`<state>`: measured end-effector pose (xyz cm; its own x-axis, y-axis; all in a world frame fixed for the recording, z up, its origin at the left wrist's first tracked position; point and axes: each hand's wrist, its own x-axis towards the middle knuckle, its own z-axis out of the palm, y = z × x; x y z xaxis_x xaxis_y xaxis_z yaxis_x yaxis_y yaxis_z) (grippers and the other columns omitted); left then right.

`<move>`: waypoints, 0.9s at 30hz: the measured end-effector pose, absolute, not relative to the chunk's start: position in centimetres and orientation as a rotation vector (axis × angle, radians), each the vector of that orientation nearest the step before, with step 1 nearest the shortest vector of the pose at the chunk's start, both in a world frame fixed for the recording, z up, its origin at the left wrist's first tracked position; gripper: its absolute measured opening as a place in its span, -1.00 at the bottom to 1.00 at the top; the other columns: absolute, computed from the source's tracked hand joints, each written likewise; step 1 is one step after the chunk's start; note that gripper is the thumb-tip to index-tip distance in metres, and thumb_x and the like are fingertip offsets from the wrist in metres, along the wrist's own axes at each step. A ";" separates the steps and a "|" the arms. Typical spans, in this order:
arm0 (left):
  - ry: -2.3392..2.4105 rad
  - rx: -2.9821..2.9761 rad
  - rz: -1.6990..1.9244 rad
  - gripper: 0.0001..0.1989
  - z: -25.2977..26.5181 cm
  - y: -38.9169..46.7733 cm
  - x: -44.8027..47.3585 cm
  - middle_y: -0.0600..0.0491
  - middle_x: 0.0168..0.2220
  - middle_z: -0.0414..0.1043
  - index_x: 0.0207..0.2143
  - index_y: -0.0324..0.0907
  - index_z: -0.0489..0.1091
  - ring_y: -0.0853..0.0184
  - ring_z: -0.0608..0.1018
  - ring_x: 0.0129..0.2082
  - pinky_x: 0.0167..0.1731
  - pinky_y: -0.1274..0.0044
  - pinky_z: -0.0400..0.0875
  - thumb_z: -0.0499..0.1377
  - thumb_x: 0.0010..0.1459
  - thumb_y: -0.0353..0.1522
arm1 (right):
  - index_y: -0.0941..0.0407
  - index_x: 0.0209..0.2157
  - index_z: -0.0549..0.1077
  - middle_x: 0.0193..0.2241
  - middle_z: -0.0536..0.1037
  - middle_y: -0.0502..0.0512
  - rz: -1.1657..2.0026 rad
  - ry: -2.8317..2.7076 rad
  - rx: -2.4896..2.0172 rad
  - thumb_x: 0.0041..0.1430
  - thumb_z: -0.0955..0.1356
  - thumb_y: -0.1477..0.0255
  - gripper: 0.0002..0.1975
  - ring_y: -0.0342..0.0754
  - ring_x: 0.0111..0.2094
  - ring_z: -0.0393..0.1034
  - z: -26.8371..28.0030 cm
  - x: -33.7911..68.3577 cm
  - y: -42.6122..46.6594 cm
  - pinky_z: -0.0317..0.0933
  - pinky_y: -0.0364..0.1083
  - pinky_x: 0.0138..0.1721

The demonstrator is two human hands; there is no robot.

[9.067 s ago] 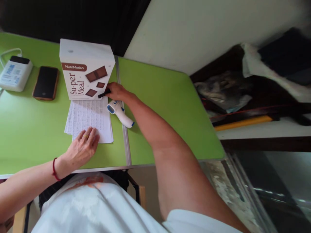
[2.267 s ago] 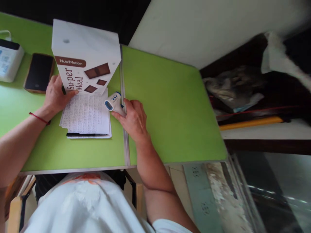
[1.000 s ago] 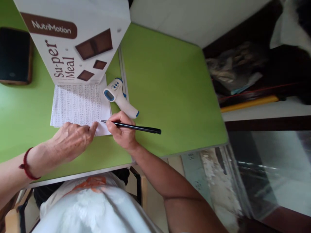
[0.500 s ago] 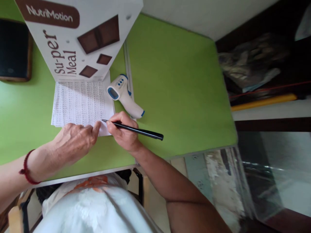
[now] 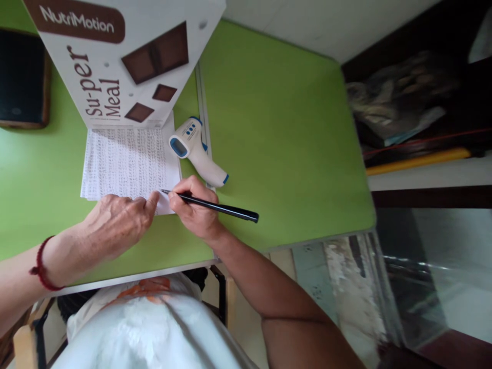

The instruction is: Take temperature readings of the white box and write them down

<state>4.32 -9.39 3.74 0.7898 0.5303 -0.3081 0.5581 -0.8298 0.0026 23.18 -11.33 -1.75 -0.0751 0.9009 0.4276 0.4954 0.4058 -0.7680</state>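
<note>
My right hand (image 5: pixel 196 209) grips a black pen (image 5: pixel 219 206), its tip touching or just above the paper. Under that tip lies a stack of white sheets (image 5: pixel 126 164) covered in rows of small handwriting. My left hand (image 5: pixel 121 220), with a dark red cord bracelet (image 5: pixel 42 264) at the wrist, rests back up on the lower edge of the sheets. One finger points toward the pen tip; the undersides of the others are hidden. A white and blue infrared thermometer (image 5: pixel 198 151) lies just above my right hand, against the sheets' right side.
A NutriMotion box (image 5: pixel 103 66) stands upright behind the sheets, over their far edge. At the far left of the green table (image 5: pixel 284 133) is a dark, wood-edged device (image 5: pixel 23 77). Shelves with plastic bags (image 5: pixel 400 102) and a yellow rod (image 5: pixel 418 161) stand to the right.
</note>
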 end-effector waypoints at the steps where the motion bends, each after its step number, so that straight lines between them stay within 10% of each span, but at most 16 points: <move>1: 0.880 2.889 -0.454 -0.46 3.7 -9.4 4.3 -0.01 -0.49 0.52 0.16 -0.37 0.24 0.22 0.55 -0.63 -0.71 0.53 0.15 0.01 0.09 -0.67 | 0.05 -0.45 0.28 -0.59 0.36 -0.14 0.541 -1.713 -1.225 0.21 0.33 0.45 -0.83 -0.21 -0.57 0.26 -1.8 23.2 -11.3 0.23 -0.19 -0.50; 27: 0.900 2.897 -0.458 -0.36 3.5 -9.5 4.0 -0.03 -0.43 0.55 0.26 -0.36 0.14 0.23 0.57 -0.57 -0.66 0.53 0.23 0.00 0.09 -0.69 | 0.05 -0.44 0.26 -0.57 0.37 -0.12 0.535 -1.660 -1.228 0.22 0.33 0.42 -0.83 -0.20 -0.55 0.27 -1.9 23.2 -11.3 0.24 -0.17 -0.50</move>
<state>4.03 -9.52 3.54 0.7837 0.5421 -0.3033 0.5640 -0.8256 -0.0181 23.23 -11.28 -1.95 -0.0250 0.8993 0.4367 0.4747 0.3951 -0.7865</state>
